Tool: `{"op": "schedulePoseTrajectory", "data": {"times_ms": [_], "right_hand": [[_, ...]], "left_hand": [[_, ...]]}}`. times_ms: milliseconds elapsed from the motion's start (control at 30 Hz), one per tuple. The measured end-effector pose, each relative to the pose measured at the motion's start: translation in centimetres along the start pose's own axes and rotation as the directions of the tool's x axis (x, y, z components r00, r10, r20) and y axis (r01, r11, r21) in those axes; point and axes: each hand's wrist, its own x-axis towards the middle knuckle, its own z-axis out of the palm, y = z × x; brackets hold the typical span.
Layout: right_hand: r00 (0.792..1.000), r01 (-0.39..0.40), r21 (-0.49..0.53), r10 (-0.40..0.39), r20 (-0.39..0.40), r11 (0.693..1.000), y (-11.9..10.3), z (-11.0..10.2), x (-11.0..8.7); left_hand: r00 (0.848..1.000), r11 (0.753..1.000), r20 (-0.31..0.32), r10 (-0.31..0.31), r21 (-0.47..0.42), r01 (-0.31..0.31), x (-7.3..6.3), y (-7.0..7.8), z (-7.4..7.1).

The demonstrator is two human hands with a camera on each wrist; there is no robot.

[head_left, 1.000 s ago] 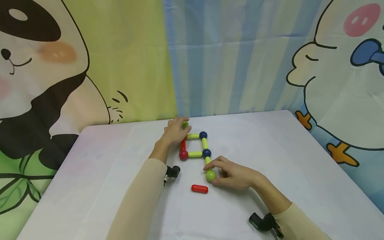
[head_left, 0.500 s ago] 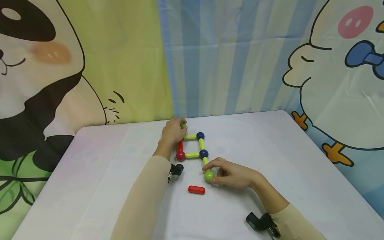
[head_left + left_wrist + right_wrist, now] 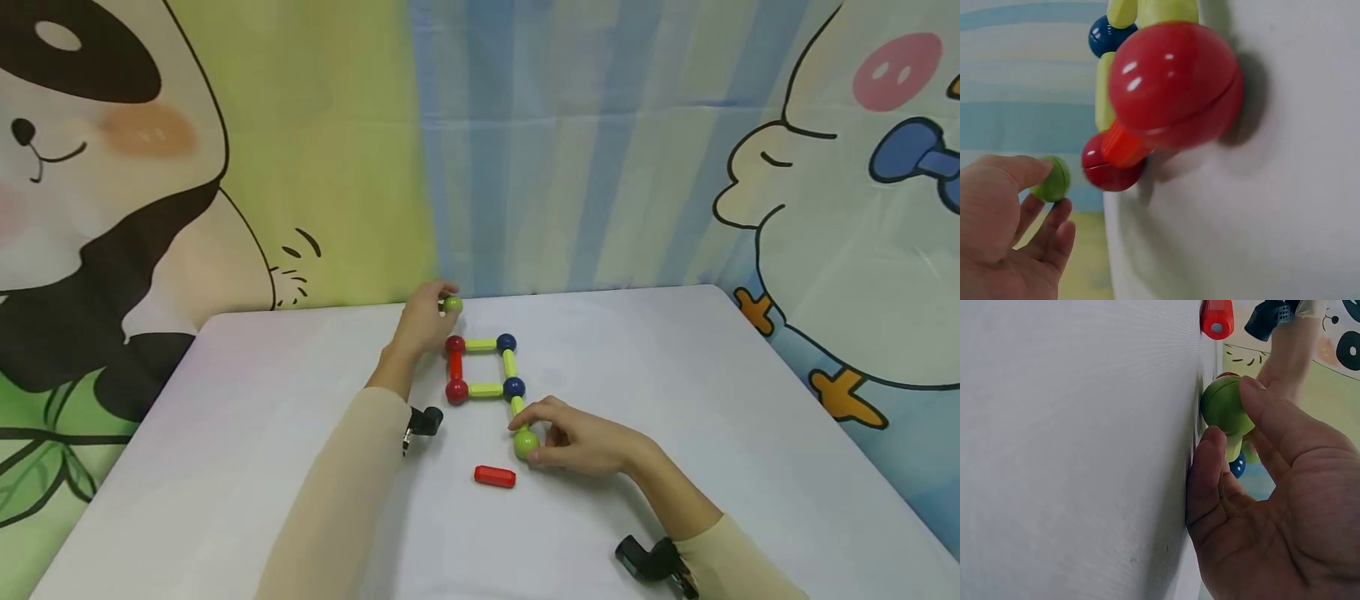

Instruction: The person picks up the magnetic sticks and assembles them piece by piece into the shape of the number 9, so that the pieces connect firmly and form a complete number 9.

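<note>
At the far end of the table my left hand [image 3: 425, 321] pinches a loose green ball [image 3: 1054, 180] between thumb and fingers, just beyond the frame. That frame is a square of rods and balls: a far red ball [image 3: 455, 344], a near red ball [image 3: 457, 392], a red rod [image 3: 456, 367] between them, two blue balls [image 3: 513, 387] and yellow-green rods [image 3: 486, 389]. From the near blue ball a further rod runs toward me, ending in another green ball [image 3: 527, 444]. My right hand [image 3: 585, 435] holds that ball, its thumb on one side and fingers on the other.
A loose red rod [image 3: 495, 476] lies on the white table [image 3: 660, 358], nearer to me than the frame. The table's far edge meets a printed cloth backdrop [image 3: 525, 167]. A black wrist camera [image 3: 652, 560] sits at the right cuff.
My left hand has shifted slightly back and left with the loose green ball, away from the frame's far red corner, which now shows. My right hand keeps its hold.
</note>
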Motion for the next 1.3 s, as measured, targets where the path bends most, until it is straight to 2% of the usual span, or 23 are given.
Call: {"op": "schedulePoseTrajectory", "data": {"times_ms": [233,300,400,567,767,933,1067,1300], "right_hand": [[1.0,0.007,-0.006,-0.007,0.031,1.0,-0.1,-0.5,-0.4],[0.999,0.009,-0.011,-0.008,0.04,1.0,-0.2,-0.7,-0.3],[0.999,0.006,-0.011,-0.005,0.044,1.0,0.0,-1.0,-0.8],[0.999,0.007,-0.013,-0.007,0.054,1.0,0.1,-0.9,-0.9],[0.998,0.027,-0.022,-0.026,0.049,0.999,0.0,-0.8,-0.6],[0.998,0.024,-0.009,-0.024,0.053,1.0,-0.4,-1.1,-0.2],[0.998,0.01,-0.002,-0.01,0.061,1.0,-0.6,-1.1,-0.1],[0.998,-0.002,-0.006,0.003,0.07,1.0,-1.0,-1.1,-0.4]], "left_hand": [[0.995,0.994,0.05,0.086,-0.072,-0.082,-2.4,1.4,-2.2],[0.992,0.993,0.075,0.105,-0.054,-0.102,-3.3,1.7,-2.8],[0.985,0.992,0.122,0.126,-0.021,-0.125,-4.6,2.2,-2.8],[0.975,0.988,0.179,0.133,0.049,-0.144,-6.6,2.1,-2.9],[0.952,0.977,0.26,0.16,0.098,-0.191,-8.8,2.0,-3.9],[0.931,0.976,0.336,0.139,0.114,-0.187,-10.4,1.7,-4.7],[0.918,0.98,0.383,0.105,0.116,-0.16,-11.7,1.5,-4.9],[0.884,0.98,0.459,0.085,0.122,-0.158,-13.3,1.0,-5.0]]}}
